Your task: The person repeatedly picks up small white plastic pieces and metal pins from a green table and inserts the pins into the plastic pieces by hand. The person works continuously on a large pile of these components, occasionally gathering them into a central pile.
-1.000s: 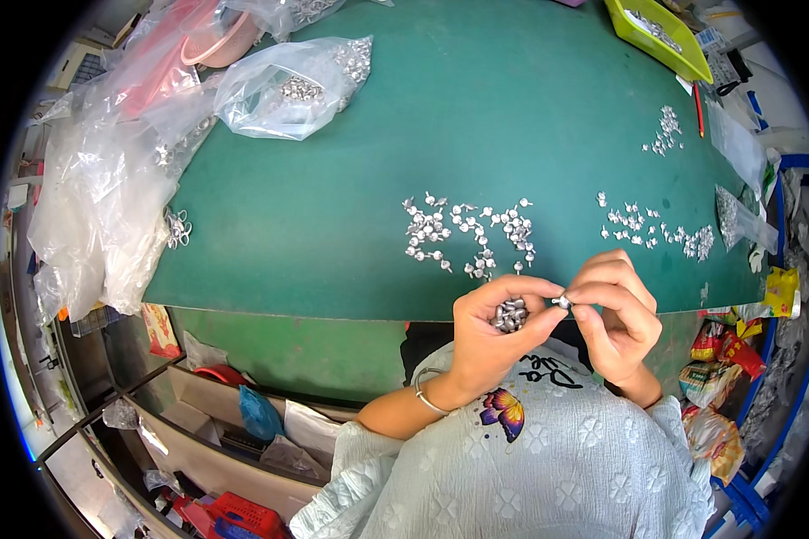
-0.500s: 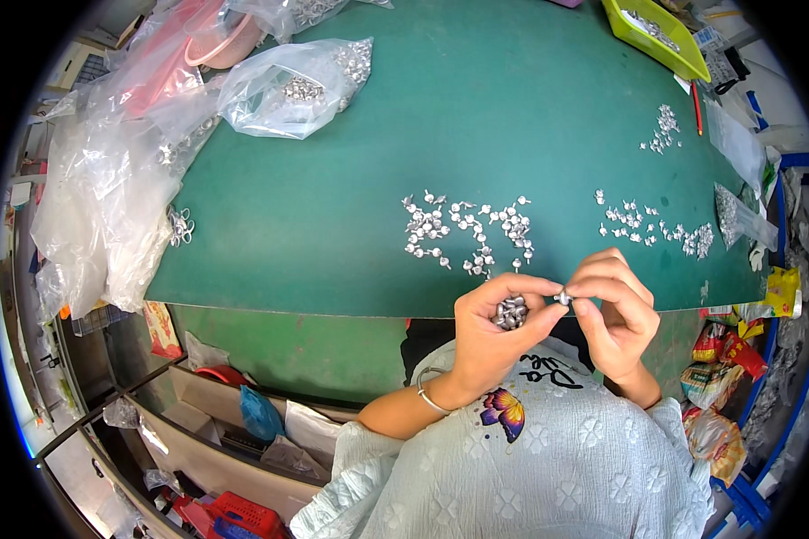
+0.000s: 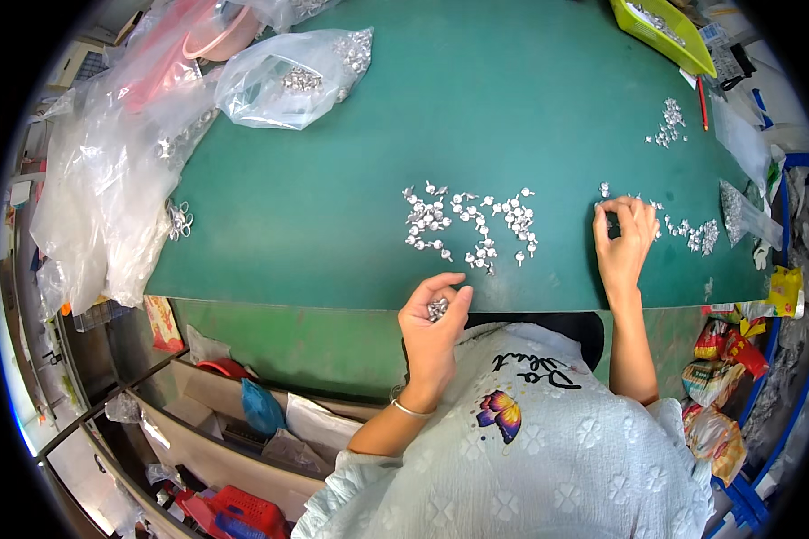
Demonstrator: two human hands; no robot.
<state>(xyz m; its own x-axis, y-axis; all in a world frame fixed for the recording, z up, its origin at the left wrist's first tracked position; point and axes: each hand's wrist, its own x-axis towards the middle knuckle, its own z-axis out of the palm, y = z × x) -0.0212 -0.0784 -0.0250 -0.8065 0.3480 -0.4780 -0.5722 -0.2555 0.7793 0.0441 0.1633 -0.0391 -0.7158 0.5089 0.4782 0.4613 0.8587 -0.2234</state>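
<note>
At six o'clock from the green table (image 3: 333,207), the left hand (image 3: 433,328) is cupped palm-up just off the near edge, fingers curled loosely round a small heap of silver metal parts (image 3: 438,309); how many lie in the palm is too small to count. The right hand (image 3: 622,241) rests on the table at about three o'clock from the centre, its fingertips (image 3: 609,218) pinched together at the near end of a right-hand scatter of parts (image 3: 692,234), though whether a piece is actually caught between them cannot be made out. A middle scatter of parts (image 3: 472,225) lies between the two hands (some two dozen pieces at a rough look, too fine for an exact count). A third, smaller cluster (image 3: 667,126) sits at one o'clock.

At eleven o'clock a clear plastic bag (image 3: 288,81) holds more silver parts in two clumps. At one o'clock a yellow-green tray (image 3: 660,36), cut off by the rim, has small pieces in it. Crumpled clear plastic sheeting (image 3: 108,189) covers the table's nine o'clock side, hiding what lies beneath, and a pink bowl (image 3: 216,36) shows partly at eleven o'clock.
</note>
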